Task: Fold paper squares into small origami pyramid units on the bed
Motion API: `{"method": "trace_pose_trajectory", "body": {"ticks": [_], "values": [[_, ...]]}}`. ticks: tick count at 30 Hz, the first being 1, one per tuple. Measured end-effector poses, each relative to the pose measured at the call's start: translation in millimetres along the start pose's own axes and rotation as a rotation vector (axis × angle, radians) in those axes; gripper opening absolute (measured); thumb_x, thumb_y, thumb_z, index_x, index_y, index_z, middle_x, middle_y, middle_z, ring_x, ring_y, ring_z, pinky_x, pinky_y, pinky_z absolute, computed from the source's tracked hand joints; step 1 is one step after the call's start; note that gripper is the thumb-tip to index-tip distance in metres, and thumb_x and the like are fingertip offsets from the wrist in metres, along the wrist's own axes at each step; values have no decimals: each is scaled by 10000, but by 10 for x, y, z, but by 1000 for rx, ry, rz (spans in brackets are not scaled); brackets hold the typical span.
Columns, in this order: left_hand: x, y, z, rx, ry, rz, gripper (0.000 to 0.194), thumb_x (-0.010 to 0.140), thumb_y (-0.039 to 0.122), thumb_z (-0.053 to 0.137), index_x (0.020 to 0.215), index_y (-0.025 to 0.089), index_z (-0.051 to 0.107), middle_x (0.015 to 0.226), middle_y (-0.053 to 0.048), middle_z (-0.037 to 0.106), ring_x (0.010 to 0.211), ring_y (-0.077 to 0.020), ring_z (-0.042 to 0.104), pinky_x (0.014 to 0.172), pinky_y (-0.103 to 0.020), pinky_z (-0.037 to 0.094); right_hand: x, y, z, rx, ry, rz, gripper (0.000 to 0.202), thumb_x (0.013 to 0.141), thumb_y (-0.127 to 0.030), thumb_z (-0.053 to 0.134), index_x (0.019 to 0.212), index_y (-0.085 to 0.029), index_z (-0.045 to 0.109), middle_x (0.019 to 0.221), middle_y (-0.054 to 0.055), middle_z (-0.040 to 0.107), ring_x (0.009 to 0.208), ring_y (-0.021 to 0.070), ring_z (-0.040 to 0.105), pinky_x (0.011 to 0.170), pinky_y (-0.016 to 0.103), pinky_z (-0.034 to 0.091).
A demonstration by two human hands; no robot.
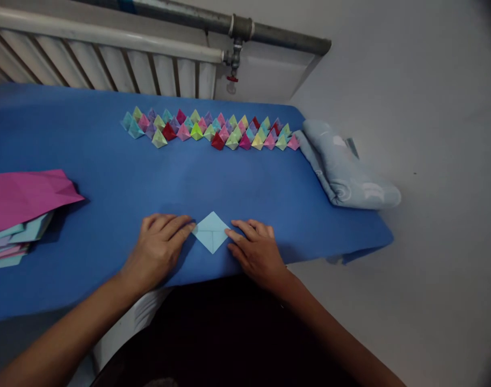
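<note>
- Light-blue, diamond-shaped folded paper (212,239): flat on the blue-covered surface (237,183), near its near edge.
- Left hand (159,247): fingers together at the left corner; whether they pinch, cannot tell.
- Right hand (261,252): fingers loosely spread, touching the right corner.
- Handling (judged): light, thin, easily creased; best held by opposite corners.

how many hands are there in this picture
2: the left hand, fingers at the left corner of the light blue folded paper, and the right hand, fingers at its right corner. Both are plainly visible.
</note>
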State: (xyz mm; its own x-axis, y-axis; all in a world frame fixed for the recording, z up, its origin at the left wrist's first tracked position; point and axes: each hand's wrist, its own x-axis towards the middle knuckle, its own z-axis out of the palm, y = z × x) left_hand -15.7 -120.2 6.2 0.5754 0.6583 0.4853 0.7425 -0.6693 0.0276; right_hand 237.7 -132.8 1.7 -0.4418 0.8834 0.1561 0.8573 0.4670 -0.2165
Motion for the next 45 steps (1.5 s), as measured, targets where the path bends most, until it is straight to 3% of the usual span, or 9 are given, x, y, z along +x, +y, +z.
{"method": "trace_pose_trajectory", "body": {"ticks": [4,9,15,20,29,33,37,45], "values": [[71,30,54,-128,-25,106,288,942,93,423,1070,153,674,1085,-94,721,956,-225,637,877,-434,419,5,-10,-13,1,-7,5,331,969,-351,474,1253,-263,620,1329,73,591,1158,295,455,924,458,360],[58,-5,69,-184,-103,86,273,919,121,451,1082,157,667,1078,-89,720,941,-223,650,926,-453,406,4,-24,-37,-7,15,-23,291,944,-309,513,1200,-254,640,1343,86,569,1156,303,438,911,465,359],[43,-53,80,-220,-131,82,280,922,125,448,1098,190,656,1091,-74,719,949,-210,646,936,-440,398,50,-59,-110,5,-20,-255,238,918,-207,526,1093,-295,663,1400,70,500,1193,294,403,890,442,352],[44,-79,102,-235,-128,83,256,946,139,439,1075,174,657,1090,-76,716,944,-204,644,927,-424,390,87,-47,-166,-10,-87,-318,245,933,-241,521,1130,-304,653,1413,75,487,1195,297,407,912,451,343],[73,-114,77,-247,-128,108,259,952,141,428,1122,170,621,1078,-81,711,929,-194,638,913,-408,391,65,-44,-143,29,-138,-272,265,963,-300,489,1181,-348,633,1419,58,476,1179,285,419,914,442,352],[110,-105,43,-264,-168,88,260,934,206,480,1161,170,602,1101,-102,694,954,-216,625,889,-411,416,68,-55,-103,38,-99,-264,275,970,-303,471,1196,-346,622,1419,57,473,1190,287,406,914,440,357],[126,-99,80,-255,-126,87,236,937,251,497,1114,162,625,1066,-104,700,909,-213,624,853,-405,438,66,-63,-90,42,-75,-259,266,964,-332,485,1190,-335,626,1410,60,486,1197,287,406,918,442,352],[136,-74,112,-250,-73,81,208,941,226,502,1042,150,667,1008,-95,708,885,-209,610,813,-384,457,173,-131,-121,123,69,-139,187,944,-299,513,1028,-257,675,1246,39,633,1127,243,472,946,415,313]]}}
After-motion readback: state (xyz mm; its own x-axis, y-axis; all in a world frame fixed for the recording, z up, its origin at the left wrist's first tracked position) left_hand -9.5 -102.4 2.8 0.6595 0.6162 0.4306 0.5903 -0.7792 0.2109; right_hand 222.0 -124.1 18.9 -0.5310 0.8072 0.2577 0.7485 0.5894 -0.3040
